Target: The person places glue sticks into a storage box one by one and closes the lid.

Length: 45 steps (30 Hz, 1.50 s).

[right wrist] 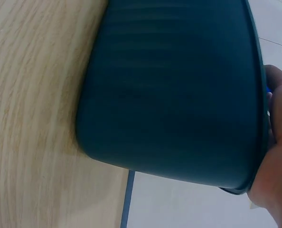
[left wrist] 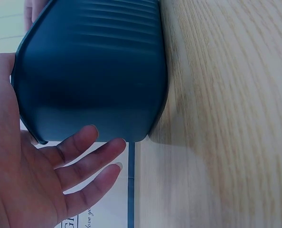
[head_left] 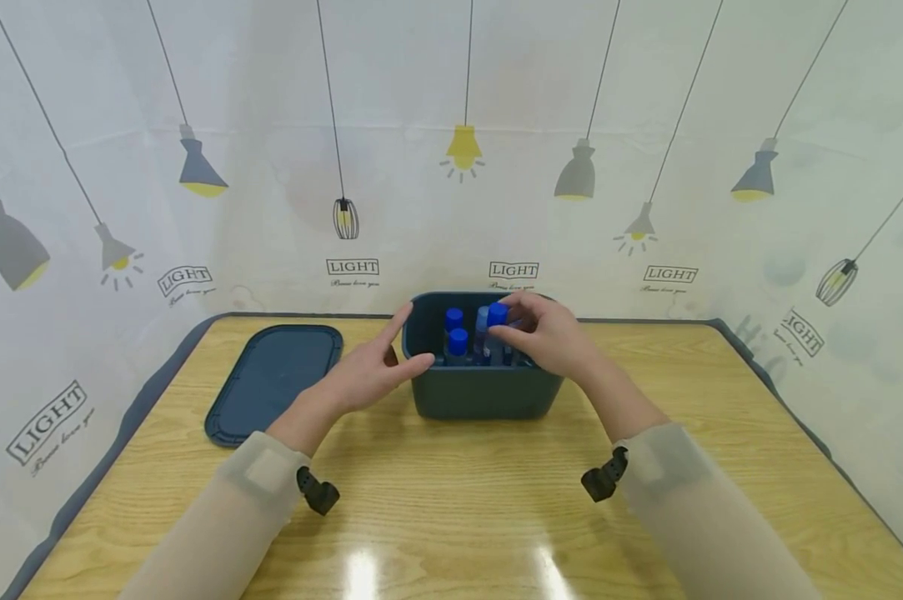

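Note:
A dark teal storage bin [head_left: 489,395] stands upright on the table, with several blue-capped clear bottles [head_left: 458,342] upright inside it. At its left end, my left hand [head_left: 368,373] touches the rim with thumb and index finger spread apart; the left wrist view shows the other fingers extended beside the bin wall [left wrist: 93,71]. My right hand [head_left: 549,333] is over the bin's right part, thumb and fingers pinching a blue-capped bottle [head_left: 498,314] near its cap. The bin wall hides the lower parts of the bottles. In the right wrist view the bin [right wrist: 174,95] covers most of the fingers.
A dark teal lid [head_left: 277,383] lies flat on the wooden table [head_left: 451,500], left of the bin. Behind the bin, a pale cloth backdrop [head_left: 421,83] printed with lamps rises from the table's far edge and continues along both sides.

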Tool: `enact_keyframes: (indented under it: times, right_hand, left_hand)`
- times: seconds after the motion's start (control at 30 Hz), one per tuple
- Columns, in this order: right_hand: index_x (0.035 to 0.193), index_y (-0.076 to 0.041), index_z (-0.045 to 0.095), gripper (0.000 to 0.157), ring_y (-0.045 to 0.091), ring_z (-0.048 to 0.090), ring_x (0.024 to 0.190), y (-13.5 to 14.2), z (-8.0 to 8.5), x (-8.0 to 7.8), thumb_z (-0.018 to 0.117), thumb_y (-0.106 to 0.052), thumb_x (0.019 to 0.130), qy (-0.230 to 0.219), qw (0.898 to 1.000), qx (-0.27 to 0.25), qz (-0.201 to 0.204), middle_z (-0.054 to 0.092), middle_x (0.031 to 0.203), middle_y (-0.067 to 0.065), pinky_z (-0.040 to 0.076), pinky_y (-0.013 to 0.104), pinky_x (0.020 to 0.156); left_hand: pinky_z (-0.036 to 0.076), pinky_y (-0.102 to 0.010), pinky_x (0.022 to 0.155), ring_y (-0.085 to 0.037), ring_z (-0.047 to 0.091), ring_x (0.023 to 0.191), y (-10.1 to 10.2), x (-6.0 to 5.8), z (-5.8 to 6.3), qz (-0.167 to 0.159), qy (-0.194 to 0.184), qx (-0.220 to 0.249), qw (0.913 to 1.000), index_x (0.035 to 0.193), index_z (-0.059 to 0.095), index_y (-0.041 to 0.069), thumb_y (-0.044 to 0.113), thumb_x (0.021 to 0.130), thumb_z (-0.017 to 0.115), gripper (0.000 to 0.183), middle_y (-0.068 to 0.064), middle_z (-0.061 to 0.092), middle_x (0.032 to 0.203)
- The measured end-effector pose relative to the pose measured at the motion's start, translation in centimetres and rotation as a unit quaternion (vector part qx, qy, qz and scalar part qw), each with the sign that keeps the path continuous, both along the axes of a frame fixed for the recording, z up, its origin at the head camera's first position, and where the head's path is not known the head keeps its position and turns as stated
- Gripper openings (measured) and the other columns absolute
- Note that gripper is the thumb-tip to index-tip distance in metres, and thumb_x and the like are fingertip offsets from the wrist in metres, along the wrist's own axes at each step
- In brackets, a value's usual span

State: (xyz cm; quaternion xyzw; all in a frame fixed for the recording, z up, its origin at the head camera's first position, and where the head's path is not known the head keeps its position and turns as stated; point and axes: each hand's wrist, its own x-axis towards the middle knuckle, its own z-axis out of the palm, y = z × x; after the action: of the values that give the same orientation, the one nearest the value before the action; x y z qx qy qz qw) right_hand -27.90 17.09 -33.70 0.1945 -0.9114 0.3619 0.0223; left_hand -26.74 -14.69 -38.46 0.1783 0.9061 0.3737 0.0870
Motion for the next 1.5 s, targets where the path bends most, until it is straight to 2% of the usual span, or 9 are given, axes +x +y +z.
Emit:
enact_keyframes:
  times: [0.23, 0.43, 0.67, 1.07, 1.5]
  right_hand:
    - [0.141, -0.013, 0.068, 0.039, 0.028, 0.073, 0.114, -0.08, -0.58, -0.23, 0.074, -0.032, 0.108, -0.022, 0.999, 0.036, 0.017, 0.077, 0.127, 0.010, 0.060, 0.051, 0.098]
    - [0.144, -0.012, 0.065, 0.040, 0.032, 0.071, 0.127, -0.37, -0.51, -0.30, 0.072, -0.032, 0.109, -0.053, 0.997, 0.053, 0.007, 0.076, 0.134, 0.012, 0.057, 0.054, 0.107]
    - [0.145, -0.014, 0.064, 0.040, 0.033, 0.069, 0.131, -0.57, -0.28, -0.32, 0.071, -0.031, 0.109, -0.072, 0.995, 0.075, 0.003, 0.075, 0.137, 0.013, 0.055, 0.054, 0.110]
    - [0.141, -0.016, 0.065, 0.036, 0.032, 0.070, 0.131, -0.67, -0.29, -0.31, 0.071, -0.031, 0.110, -0.083, 0.994, 0.077, 0.005, 0.075, 0.137, 0.012, 0.055, 0.054, 0.110]
    - [0.140, -0.018, 0.067, 0.037, 0.032, 0.068, 0.128, -0.57, -0.35, -0.19, 0.075, -0.031, 0.107, -0.068, 0.995, 0.069, 0.003, 0.072, 0.137, 0.010, 0.054, 0.054, 0.110]
  left_hand:
    - [0.047, -0.040, 0.070, -0.025, 0.060, 0.080, 0.11, 0.01, 0.00, 0.003, -0.002, -0.004, 1.0000, 0.172, -0.005, 0.055, 0.083, 0.099, 0.055, 0.099, -0.009, 0.066, 0.094]
    - [0.047, -0.041, 0.070, -0.025, 0.061, 0.081, 0.13, 0.20, 0.14, 0.006, -0.004, -0.006, 1.0000, 0.172, -0.006, 0.055, 0.083, 0.100, 0.055, 0.098, -0.009, 0.066, 0.095]
    - [0.047, -0.040, 0.069, -0.025, 0.060, 0.080, 0.17, 0.22, 0.17, 0.005, -0.001, -0.006, 1.0000, 0.172, -0.005, 0.055, 0.083, 0.100, 0.054, 0.098, -0.009, 0.065, 0.093]
    - [0.048, -0.041, 0.072, -0.025, 0.061, 0.083, 0.23, 0.04, -0.08, 0.006, 0.001, -0.005, 1.0000, 0.172, -0.005, 0.056, 0.084, 0.099, 0.054, 0.098, -0.009, 0.066, 0.096]
    - [0.048, -0.041, 0.072, -0.026, 0.062, 0.084, 0.23, 0.06, -0.08, 0.007, 0.000, -0.005, 1.0000, 0.173, -0.005, 0.055, 0.084, 0.099, 0.054, 0.099, -0.009, 0.066, 0.097]
